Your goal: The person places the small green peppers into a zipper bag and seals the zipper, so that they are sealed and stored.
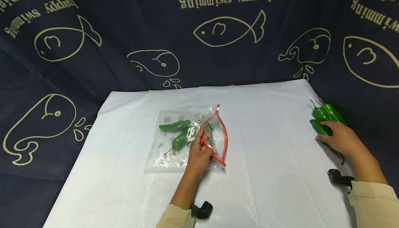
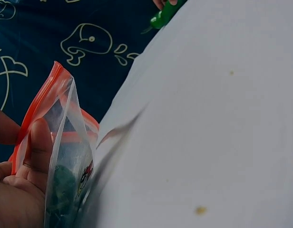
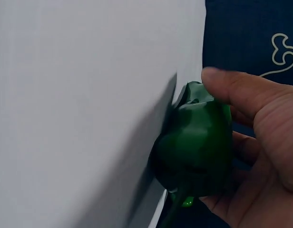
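Note:
A clear zip-lock bag [image 1: 156, 164] with a red zip edge lies on the white table, its mouth gaping to the right. Two green peppers [image 1: 175, 125] show inside it, and more green shows partly behind the left hand. My left hand [image 1: 198, 156] pinches the near side of the red-edged mouth, thumb on one face and fingers on the other in the left wrist view. At the table's right edge, my right hand [image 1: 344, 139] grips a green pepper [image 3: 196, 147] between thumb and fingers. Two more green peppers [image 1: 333, 112] lie just beyond it.
The white tablecloth [image 1: 265, 124] covers the table. A dark blue curtain [image 1: 233, 65] with fish and whale drawings hangs behind it and along both sides. A black wrist strap device [image 1: 202, 210] is on the left wrist, another [image 1: 338, 178] on the right.

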The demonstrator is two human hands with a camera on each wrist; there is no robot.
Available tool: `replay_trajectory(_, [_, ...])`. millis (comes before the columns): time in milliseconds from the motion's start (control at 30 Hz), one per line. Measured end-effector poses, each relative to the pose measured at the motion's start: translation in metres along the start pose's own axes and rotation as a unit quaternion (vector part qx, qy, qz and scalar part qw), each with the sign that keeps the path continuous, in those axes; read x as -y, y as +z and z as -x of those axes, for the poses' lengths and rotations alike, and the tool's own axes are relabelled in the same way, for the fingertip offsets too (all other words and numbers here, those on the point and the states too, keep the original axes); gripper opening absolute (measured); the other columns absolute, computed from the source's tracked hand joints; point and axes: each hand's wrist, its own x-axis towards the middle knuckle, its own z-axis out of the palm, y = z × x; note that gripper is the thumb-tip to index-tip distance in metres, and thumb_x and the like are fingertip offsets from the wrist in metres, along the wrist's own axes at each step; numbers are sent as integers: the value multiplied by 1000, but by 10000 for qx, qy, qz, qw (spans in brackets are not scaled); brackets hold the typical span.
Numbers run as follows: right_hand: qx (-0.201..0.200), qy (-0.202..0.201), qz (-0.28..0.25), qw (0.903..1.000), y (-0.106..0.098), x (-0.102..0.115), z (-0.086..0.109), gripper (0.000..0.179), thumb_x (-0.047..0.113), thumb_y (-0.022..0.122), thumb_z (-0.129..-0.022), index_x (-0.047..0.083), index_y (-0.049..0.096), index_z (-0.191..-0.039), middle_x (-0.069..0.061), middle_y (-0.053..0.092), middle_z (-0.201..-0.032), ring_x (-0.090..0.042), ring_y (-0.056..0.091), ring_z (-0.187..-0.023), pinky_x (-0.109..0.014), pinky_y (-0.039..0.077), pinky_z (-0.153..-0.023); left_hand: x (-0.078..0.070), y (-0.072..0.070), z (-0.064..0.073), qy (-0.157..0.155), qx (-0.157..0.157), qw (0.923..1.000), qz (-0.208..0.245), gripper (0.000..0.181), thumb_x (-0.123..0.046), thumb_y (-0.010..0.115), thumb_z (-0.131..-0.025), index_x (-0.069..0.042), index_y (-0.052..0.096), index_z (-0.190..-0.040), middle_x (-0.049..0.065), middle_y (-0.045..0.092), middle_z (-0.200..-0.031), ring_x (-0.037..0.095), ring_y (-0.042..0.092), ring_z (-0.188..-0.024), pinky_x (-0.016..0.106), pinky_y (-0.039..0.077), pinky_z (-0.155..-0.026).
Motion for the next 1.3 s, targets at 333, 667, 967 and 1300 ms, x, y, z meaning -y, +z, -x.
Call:
replay_trajectory(333, [23, -81, -358, 9993, -5, 4, -2, 64, 22, 67, -92, -12, 39, -138, -45, 44, -123, -56, 47, -103, -67, 41, -78, -1, -1, 0, 5, -18, 10000, -85, 90, 12, 48, -80, -24, 24, -159, 13, 44, -151, 10, 62, -69, 20, 51, -55])
replay_trajectory(667, [105, -222, -1576, 9872, -7, 37, -4, 68, 22, 64, -97, -12, 32, -146, -38, 47, -124, -55, 51, -108, -21, 48, -64, 1, 0, -1, 25, 5, 10000, -23, 90, 13, 46, -79, -20, 24, -159, 16, 42, -151, 10, 61, -68, 20, 51, -55])
replay_trajectory(967, [463, -402, -2640, 9626, 5, 59, -9, 70, 19, 65, -97, -6, 26, -148, -32, 39, -134, 3, 51, -93, -27, 55, -68, 0, 0, 1, -17, -10, 10000, -4, 90, 13, 47, -79, -19, 24, -159, 15, 42, -151, 10, 61, -68, 20, 50, -54])
replay_trajectory(1300, [315, -719, -3453, 9352, 16, 77, -10, 68, 8, 62, -97, -4, 21, -149, -31, 36, -130, -3, 59, -87, -33, 58, -65, 0, 0, 1, -13, -16, 9999, -119, 89, 12, 47, -80, -22, 24, -159, 13, 43, -151, 9, 62, -69, 20, 51, -56])
